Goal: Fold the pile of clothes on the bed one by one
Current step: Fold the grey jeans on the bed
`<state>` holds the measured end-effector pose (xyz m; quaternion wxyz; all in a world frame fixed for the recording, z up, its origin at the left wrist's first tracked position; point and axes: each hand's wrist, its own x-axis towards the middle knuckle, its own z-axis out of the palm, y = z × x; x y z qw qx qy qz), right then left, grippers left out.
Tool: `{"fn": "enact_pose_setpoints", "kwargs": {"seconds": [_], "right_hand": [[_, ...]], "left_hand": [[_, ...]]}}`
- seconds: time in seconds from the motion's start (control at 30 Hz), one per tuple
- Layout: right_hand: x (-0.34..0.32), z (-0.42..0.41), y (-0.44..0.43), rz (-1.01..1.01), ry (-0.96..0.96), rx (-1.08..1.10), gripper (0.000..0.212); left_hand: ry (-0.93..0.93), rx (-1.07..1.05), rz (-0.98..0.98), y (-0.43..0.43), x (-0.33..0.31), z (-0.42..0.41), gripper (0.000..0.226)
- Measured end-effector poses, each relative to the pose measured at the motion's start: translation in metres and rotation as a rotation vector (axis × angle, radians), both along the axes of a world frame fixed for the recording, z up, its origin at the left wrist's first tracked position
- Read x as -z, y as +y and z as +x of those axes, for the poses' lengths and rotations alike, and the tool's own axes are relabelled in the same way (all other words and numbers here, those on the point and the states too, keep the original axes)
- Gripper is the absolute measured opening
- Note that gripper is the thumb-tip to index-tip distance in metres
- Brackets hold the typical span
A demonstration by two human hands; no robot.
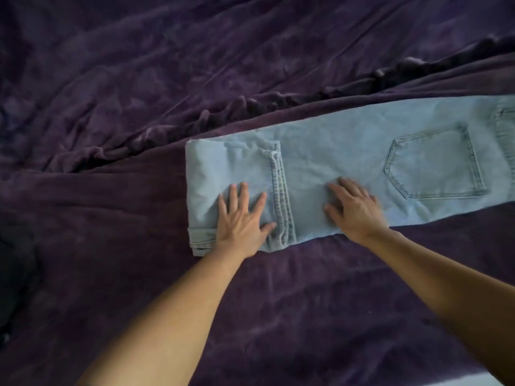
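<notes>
The jeans (334, 162) lie flat on the bed (125, 196), back side up, so I take the pocket (434, 162) as my mark. The long axis runs from the waist, just beyond the pocket at the frame edge, across to the leg end, which is far from the pocket. That leg end is already turned back over the legs, and the hem (281, 196) now lies across the denim, between the pocket and the folded edge.

The left hand (239, 218) rests palm down on the folded part, on the side of the hem away from the pocket. Its fingers (237, 195) are straight and spread apart, and they hold nothing. The right hand (354, 210) lies flat on the single layer between hem and pocket, clearly nearer to the pocket. Its fingers are also apart and not curled, though a little blurred. Both forearms reach in from the near side, across the long axis.

I judge one fold is done. The next should carry the folded part along the axis toward the pocket. For this the left hand is better placed, because the folded edge lies just beyond its fingertips.
</notes>
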<state>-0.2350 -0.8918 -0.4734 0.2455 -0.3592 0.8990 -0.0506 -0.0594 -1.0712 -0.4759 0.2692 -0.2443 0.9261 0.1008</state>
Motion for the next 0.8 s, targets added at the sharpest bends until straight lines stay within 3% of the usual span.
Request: {"fn": "enact_pose_setpoints", "kwargs": {"seconds": [0.07,0.13,0.27,0.33,0.43,0.5,0.57,0.63,0.7,0.8], "right_hand": [[0.001,-0.022,0.021,0.124,-0.037,-0.054,0.056],[-0.009,-0.054,0.046,0.088,-0.005,-0.003,0.054],[-0.044,-0.142,0.108,-0.069,0.261,0.372,0.058],[-0.060,-0.187,0.136,-0.056,0.292,0.639,0.064],[-0.064,-0.237,0.171,0.015,0.072,1.045,0.089],[-0.055,-0.249,0.186,-0.139,-0.152,1.291,0.097],[-0.049,-0.247,0.192,-0.341,-0.371,1.468,0.083],[-0.053,-0.243,0.187,-0.521,-0.439,1.519,0.055],[-0.075,-0.234,0.170,-0.659,-0.414,1.432,0.034],[-0.122,-0.199,0.132,-0.754,-0.297,1.111,0.012]], "left_hand": [[-0.049,-0.019,-0.029,0.013,0.004,-0.006,0.073],[-0.083,-0.031,-0.035,0.029,0.004,-0.014,0.067],[0.042,-0.017,-0.087,0.052,-0.004,-0.047,0.068],[0.097,-0.017,-0.054,0.061,-0.005,-0.076,0.062],[-0.019,-0.078,0.021,0.080,0.006,-0.112,0.060],[-0.102,-0.104,0.005,0.087,0.014,-0.119,0.062],[-0.142,-0.079,-0.016,0.088,0.016,-0.117,0.064],[-0.123,-0.064,0.002,0.082,0.014,-0.112,0.063],[-0.047,-0.090,0.034,0.078,0.009,-0.107,0.057],[0.143,-0.241,0.098,0.075,-0.007,-0.100,0.047]]}}
